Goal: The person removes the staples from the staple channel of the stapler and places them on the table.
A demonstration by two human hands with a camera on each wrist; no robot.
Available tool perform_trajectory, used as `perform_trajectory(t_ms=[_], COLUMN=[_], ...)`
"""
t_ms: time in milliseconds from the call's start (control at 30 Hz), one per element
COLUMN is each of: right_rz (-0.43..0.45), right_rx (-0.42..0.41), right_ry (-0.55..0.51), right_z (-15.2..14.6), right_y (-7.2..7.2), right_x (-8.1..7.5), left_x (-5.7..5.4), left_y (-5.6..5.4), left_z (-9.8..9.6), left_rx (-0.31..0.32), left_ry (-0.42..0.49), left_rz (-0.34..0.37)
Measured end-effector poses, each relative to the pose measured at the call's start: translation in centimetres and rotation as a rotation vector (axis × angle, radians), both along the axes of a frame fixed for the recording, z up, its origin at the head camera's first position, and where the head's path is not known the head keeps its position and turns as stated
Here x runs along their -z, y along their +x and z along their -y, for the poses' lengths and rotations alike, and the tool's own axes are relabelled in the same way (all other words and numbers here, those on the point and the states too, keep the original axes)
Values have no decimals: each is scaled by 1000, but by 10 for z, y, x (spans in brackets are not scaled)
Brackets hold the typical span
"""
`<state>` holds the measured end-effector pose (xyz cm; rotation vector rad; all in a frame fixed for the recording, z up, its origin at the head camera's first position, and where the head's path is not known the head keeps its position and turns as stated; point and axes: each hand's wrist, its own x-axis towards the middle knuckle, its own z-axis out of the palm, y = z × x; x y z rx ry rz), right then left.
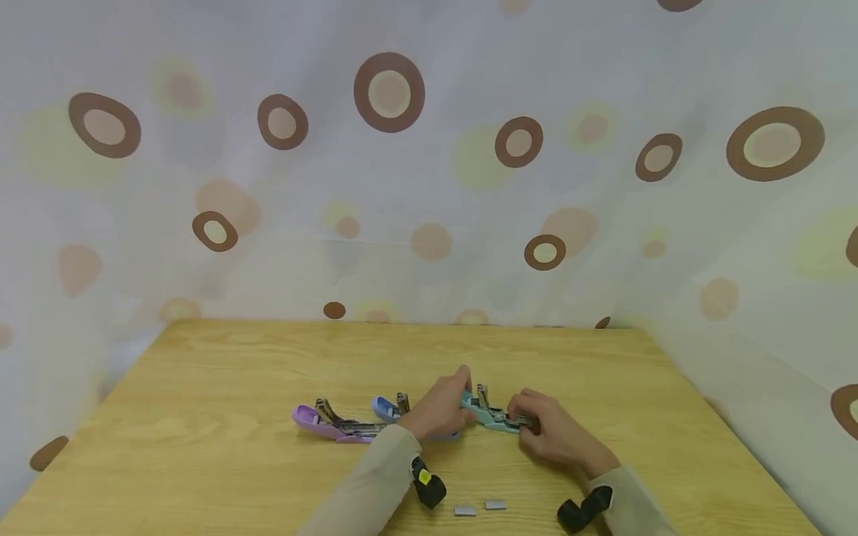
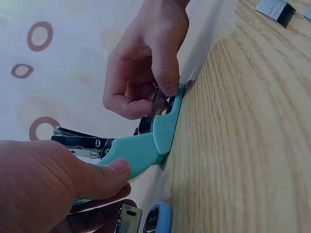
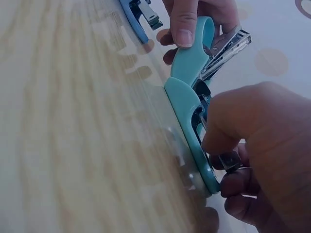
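Note:
A teal stapler (image 1: 492, 420) lies swung wide open on the table, its metal arm raised. My left hand (image 1: 439, 409) grips its upper cover, thumb (image 2: 116, 167) on the teal plastic. At the stapler's other end, my right hand (image 1: 553, 432) pinches a small dark metal block (image 3: 228, 160), apparently a staple strip, over the metal channel. Fingers cover much of that block, so I cannot tell whether it sits inside the channel. An open blue stapler (image 1: 384, 408) is partly hidden behind my left hand. Beside it, farther left, lies an open purple stapler (image 1: 310, 418).
Two short grey staple strips (image 1: 465, 511) lie on the wooden table (image 1: 221, 476) near its front, between my forearms. A patterned curtain (image 1: 429, 186) hangs behind the table and along its sides. A black camera mount sits on each wrist.

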<state>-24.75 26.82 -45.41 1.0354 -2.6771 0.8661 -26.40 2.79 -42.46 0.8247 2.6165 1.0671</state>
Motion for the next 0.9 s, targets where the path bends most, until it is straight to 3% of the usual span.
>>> perform_trajectory(t_ms=[200, 400, 700, 900], right_rz=[-41, -71, -145, -220], right_rx=[-10, 40, 48, 83], right_ry=[15, 23, -174, -218], right_z=[2, 4, -2, -1], right_y=[-2, -1, 0, 8], right_x=[1, 1, 2, 0], left_x=[2, 2, 1, 0], left_y=[-1, 1, 2, 4], left_z=[-1, 0, -1, -2], left_rx=[16, 3, 0, -2], left_ry=[6, -1, 10, 10], left_rz=[-16, -19, 7, 20])
